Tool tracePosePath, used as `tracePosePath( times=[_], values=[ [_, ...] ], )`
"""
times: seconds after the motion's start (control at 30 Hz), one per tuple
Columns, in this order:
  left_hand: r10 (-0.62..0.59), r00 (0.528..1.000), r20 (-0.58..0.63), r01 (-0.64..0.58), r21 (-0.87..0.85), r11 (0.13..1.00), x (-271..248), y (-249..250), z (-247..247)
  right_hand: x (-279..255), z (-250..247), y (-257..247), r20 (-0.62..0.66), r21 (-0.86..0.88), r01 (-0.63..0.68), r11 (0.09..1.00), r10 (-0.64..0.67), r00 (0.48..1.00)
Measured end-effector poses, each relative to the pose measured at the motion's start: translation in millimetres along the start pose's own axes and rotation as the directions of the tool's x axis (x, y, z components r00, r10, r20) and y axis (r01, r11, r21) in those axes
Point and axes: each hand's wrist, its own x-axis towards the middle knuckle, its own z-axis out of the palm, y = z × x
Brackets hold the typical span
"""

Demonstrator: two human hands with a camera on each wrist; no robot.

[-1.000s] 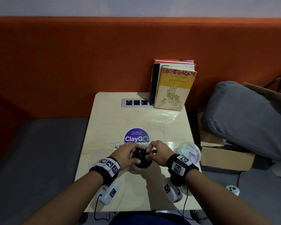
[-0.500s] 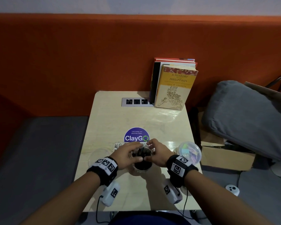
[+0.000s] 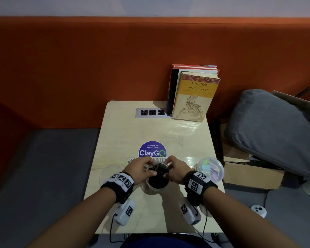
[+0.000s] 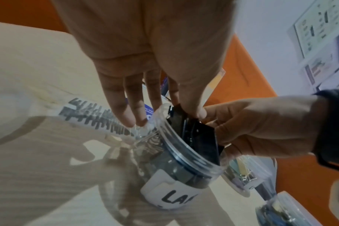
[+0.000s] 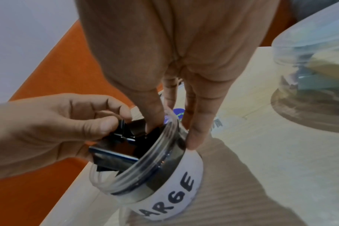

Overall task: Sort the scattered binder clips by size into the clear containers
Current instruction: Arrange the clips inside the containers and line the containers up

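Observation:
A clear jar (image 3: 157, 183) labelled LARGE (image 5: 170, 197) stands on the table's near middle, with black binder clips inside. My left hand (image 3: 141, 170) pinches the wire handles of a large black binder clip (image 5: 114, 154) that tilts into the jar's mouth (image 4: 186, 154). My right hand (image 3: 175, 171) grips the jar's rim, one finger (image 5: 155, 119) inside against the clip and another finger (image 5: 194, 137) outside on the wall. A second clear jar (image 3: 210, 169) at the right holds coloured clips.
A clear round lid or dish (image 3: 111, 173) lies left of the jar. Behind the hands lie a paper strip (image 3: 132, 160) and a purple ClayGo sticker (image 3: 152, 149). Books (image 3: 193, 95) and a socket plate (image 3: 150, 112) stand at the back. The table edge (image 3: 220, 178) is near the right jar.
Both hands have stayed over the jar's mouth with the black clip. Only the fingers have shifted a little.

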Motion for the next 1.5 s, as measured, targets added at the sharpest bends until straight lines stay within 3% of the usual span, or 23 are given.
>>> tracePosePath(
  times=[0.13,0.27,0.4,0.67,0.93,1.23,1.37,1.5],
  values=[
    [-0.024,0.999,-0.036,0.028,0.119,0.993,4,10,-7,0,-3,-5,-0.016,-0.041,0.006,0.999,-0.007,1.000],
    [0.017,1.000,-0.013,-0.014,0.169,0.986,-4,-1,-13,-2,-6,-6,0.008,0.058,0.017,0.998,-0.017,1.000],
    [0.037,0.999,0.021,-0.041,0.190,0.981,-9,2,-4,-3,-2,-5,0.044,-0.038,0.069,0.997,-0.067,0.997],
    [0.161,0.986,-0.030,-0.147,0.264,0.953,-10,10,-1,-4,3,-7,0.048,-0.123,0.091,0.988,-0.086,0.995],
    [0.095,0.995,0.022,-0.093,0.501,0.860,-6,21,2,-6,10,-12,0.033,-0.148,0.113,0.983,-0.109,0.993],
    [0.020,0.999,0.031,-0.032,0.466,0.884,1,24,0,-4,17,-10,-0.100,-0.010,0.089,0.996,-0.089,0.991],
    [0.008,0.992,0.128,-0.053,0.347,0.936,-5,9,-6,-3,16,-11,-0.064,0.012,0.052,0.999,-0.051,0.997],
    [0.046,0.993,0.109,-0.085,0.382,0.920,-9,5,-8,-3,16,-18,-0.047,-0.038,0.045,0.998,-0.046,0.998]
  ],
)
